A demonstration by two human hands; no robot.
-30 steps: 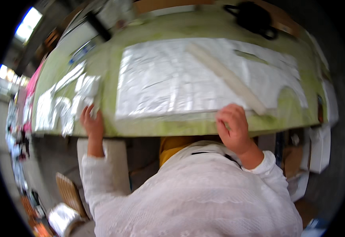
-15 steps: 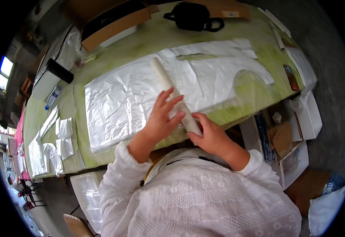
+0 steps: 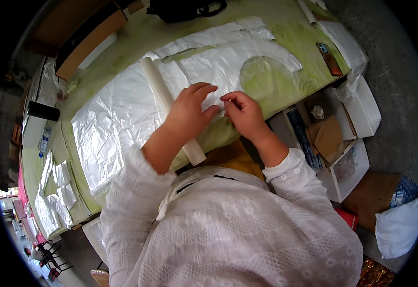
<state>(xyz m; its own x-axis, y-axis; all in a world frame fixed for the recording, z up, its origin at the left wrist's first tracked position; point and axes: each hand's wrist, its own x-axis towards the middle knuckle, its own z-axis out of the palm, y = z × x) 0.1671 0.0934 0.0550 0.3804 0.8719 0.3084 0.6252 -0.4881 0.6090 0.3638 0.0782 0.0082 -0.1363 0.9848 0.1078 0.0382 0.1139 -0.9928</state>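
Note:
A pale roll of thin plastic (image 3: pixel 157 91) lies slanted across a flat stack of clear plastic bags (image 3: pixel 108 122). Its lower end pokes past the table's near edge, under my left wrist. My left hand (image 3: pixel 188 111) is over the roll's right side, fingers bent forward and thumb apart from them, with nothing plainly in its grip. Just to its right, my right hand (image 3: pixel 247 116) has thumb and index finger brought together. Something thin and see-through may be at those fingertips, too faint to make out against the bags behind.
On the green-covered table (image 3: pixel 309 86) lie a phone (image 3: pixel 328 58), a black bag (image 3: pixel 180 9), a bottle (image 3: pixel 44 142), a black cylinder (image 3: pixel 43 111) and small folded plastic pieces (image 3: pixel 63 191). A cardboard box (image 3: pixel 91 43) stands far left. Open white boxes (image 3: pixel 350 167) sit below the right edge.
My hands have left the roll; it now lies on the bags instead of being held. Both hands have come together right of it, the right one pinching. The view has shifted.

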